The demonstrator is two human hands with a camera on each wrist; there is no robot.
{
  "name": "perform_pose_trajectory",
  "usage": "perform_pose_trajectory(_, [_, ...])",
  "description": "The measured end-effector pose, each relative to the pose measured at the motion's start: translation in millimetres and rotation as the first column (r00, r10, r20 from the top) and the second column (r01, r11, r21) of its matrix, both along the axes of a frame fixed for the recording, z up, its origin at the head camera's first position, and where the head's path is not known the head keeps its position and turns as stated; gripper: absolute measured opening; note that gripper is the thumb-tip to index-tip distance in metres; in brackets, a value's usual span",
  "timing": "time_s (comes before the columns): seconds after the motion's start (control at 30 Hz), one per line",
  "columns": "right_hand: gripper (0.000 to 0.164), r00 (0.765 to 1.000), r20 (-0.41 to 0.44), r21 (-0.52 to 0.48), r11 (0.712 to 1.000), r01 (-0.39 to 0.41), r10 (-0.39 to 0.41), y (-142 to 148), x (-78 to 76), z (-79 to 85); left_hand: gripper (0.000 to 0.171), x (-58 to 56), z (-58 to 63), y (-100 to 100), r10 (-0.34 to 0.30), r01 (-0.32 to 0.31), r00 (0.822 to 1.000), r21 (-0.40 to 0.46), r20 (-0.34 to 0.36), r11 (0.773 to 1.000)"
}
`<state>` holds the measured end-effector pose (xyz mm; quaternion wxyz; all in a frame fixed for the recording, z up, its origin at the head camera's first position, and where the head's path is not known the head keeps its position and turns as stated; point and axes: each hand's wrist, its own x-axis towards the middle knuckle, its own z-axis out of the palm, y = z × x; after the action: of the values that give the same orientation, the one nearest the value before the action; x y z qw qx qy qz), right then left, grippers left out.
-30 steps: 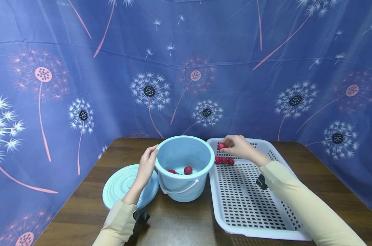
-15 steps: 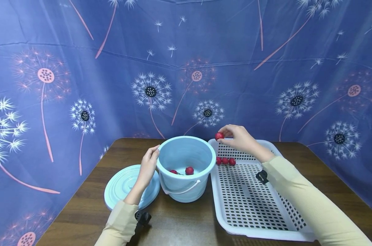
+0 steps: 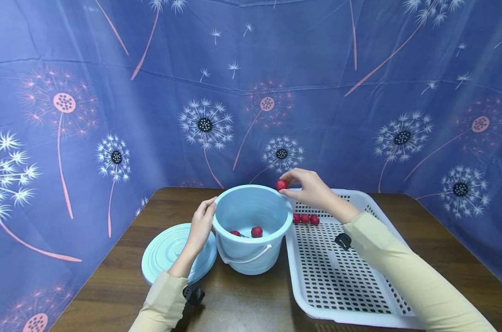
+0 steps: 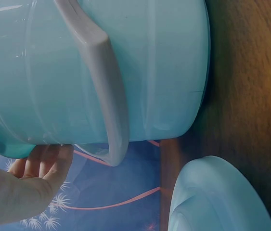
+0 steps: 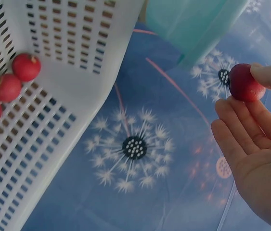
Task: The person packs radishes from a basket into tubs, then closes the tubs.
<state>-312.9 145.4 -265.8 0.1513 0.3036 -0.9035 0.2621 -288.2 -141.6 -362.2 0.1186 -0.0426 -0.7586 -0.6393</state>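
My right hand pinches a round red radish between thumb and fingers, above the right part of the light-blue bucket's rim. The right wrist view shows this radish at the fingertips. My left hand grips the left side of the bucket at its rim; in the left wrist view the fingers lie against the outer wall under the rim. Inside the bucket lie two radishes, one whole and one partly hidden. Three more radishes sit in a row in the white basket.
A light-blue lid lies on the wooden table left of the bucket, partly behind the left forearm. The bucket's white handle hangs down in front. A blue dandelion-print cloth stands behind the table.
My right hand has lifted the radish out of the basket's far left corner and carried it left to the bucket's rim. The left hand stays on the bucket.
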Motion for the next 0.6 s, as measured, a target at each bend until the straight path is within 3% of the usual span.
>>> perform_pose_trajectory(0.6, [0.029,0.995,0.043,0.003,0.996,-0.089,0.089,-40.6,-2.4,-6.7,0.04,-0.8,-1.6,0.0,0.003,-0.003,1.0,0.004,-0.013,1.0])
